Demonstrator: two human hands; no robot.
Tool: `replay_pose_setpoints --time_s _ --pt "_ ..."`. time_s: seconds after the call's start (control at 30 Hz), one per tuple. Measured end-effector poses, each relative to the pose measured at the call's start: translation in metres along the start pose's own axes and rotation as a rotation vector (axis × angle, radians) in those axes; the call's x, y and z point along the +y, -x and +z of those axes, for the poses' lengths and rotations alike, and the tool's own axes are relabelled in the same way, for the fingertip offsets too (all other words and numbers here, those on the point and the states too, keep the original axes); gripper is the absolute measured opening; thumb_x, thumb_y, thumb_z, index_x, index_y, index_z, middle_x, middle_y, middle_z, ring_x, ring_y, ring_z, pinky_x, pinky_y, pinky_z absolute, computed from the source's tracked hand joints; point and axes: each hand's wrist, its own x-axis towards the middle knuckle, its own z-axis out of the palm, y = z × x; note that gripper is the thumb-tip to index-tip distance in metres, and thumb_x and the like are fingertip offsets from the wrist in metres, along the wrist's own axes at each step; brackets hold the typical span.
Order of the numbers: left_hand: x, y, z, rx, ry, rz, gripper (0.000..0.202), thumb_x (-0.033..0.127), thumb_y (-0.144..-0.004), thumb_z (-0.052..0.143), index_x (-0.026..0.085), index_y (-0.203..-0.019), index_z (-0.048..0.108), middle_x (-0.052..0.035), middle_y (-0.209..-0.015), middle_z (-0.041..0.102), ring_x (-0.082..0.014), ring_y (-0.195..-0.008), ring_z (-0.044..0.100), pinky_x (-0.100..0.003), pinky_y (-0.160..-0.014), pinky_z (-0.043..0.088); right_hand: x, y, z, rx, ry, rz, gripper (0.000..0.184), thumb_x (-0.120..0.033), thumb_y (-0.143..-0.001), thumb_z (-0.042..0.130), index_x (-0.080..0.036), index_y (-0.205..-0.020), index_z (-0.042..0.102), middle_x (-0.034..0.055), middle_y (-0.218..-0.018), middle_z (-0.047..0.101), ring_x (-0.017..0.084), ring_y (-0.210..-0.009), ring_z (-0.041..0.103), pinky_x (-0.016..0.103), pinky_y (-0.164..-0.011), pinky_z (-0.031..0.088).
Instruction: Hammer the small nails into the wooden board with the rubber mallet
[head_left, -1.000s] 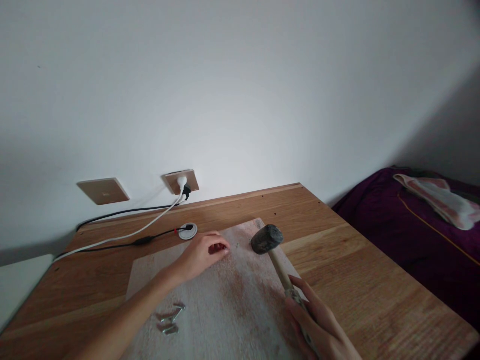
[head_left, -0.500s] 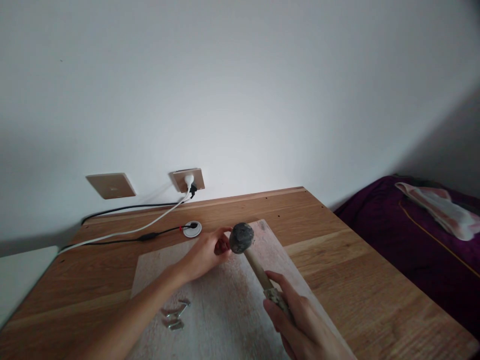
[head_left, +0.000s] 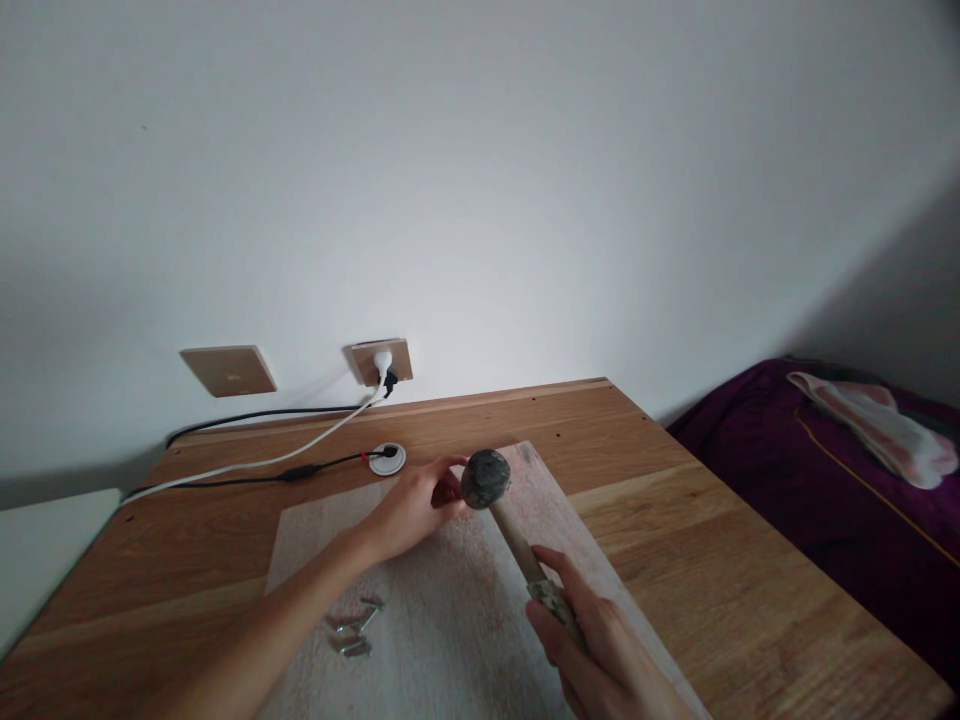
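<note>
Left hand (head_left: 414,510) fingers pinch something unseen on the pale wooden board (head_left: 450,610); right hand (head_left: 600,650) grips the dark-headed wooden-handled hammer (head_left: 486,478); short, square taps would spare those fingers.

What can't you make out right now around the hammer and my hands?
- Head view: whatever the left hand pinches is hidden by its fingers and the hammer head.
- Right hand is cut off by the bottom edge.
- Loose metal pieces on the board: too small to identify.

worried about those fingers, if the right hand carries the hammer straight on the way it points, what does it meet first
The right hand points the hammer up-left, and its head is already close beside the left hand's fingertips. They would likely be met first, though depth is unclear.
</note>
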Motion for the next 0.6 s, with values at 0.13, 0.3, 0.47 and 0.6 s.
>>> replay_pose_setpoints --time_s 0.13,0.3,0.47,0.6 --pt "-0.0006 0.0001 -0.0004 -0.012 0.014 -0.002 0.045 0.012 -0.08 0.07 0.019 -0.124 0.068 -0.0032 -0.091 0.079 -0.0204 -0.08 0.074 -0.028 -0.075 0.055 -0.0008 0.0003 0.0001 0.014 0.06 0.051 0.053 -0.057 -0.097 0.051 -0.026 -0.138 0.065 -0.0028 -0.073 0.061 0.018 -0.06 0.058 0.029 -0.061 0.047" --pt "-0.0044 0.0001 0.0 -0.007 0.023 0.013 0.043 0.012 -0.08 0.07 0.019 -0.122 0.069 -0.0036 -0.091 0.078 -0.0209 -0.08 0.074 -0.03 -0.076 0.056 -0.0037 -0.0013 -0.0007 -0.002 0.097 -0.039 0.049 -0.055 -0.099 0.049 -0.025 -0.134 0.065 -0.0041 -0.068 0.059 0.021 -0.067 0.063 0.03 -0.069 0.046" --pt "-0.0073 0.0004 0.0022 0.001 0.048 0.012 0.046 0.009 -0.078 0.071 0.018 -0.123 0.069 -0.0045 -0.093 0.079 -0.0218 -0.082 0.074 -0.031 -0.078 0.057 -0.0025 -0.0022 -0.0002 -0.013 0.122 -0.062 0.05 -0.051 -0.1 0.048 -0.022 -0.136 0.065 -0.0025 -0.069 0.064 0.021 -0.07 0.064 0.031 -0.071 0.047" --pt "-0.0077 -0.0015 0.0013 -0.016 0.064 0.011 0.051 0.007 -0.078 0.07 0.019 -0.128 0.066 -0.0044 -0.095 0.079 -0.0221 -0.085 0.075 -0.033 -0.081 0.058 -0.0013 -0.0001 -0.0011 -0.016 0.14 -0.042 0.053 -0.054 -0.099 0.049 -0.021 -0.137 0.065 -0.0038 -0.068 0.061 0.02 -0.068 0.064 0.03 -0.07 0.048"
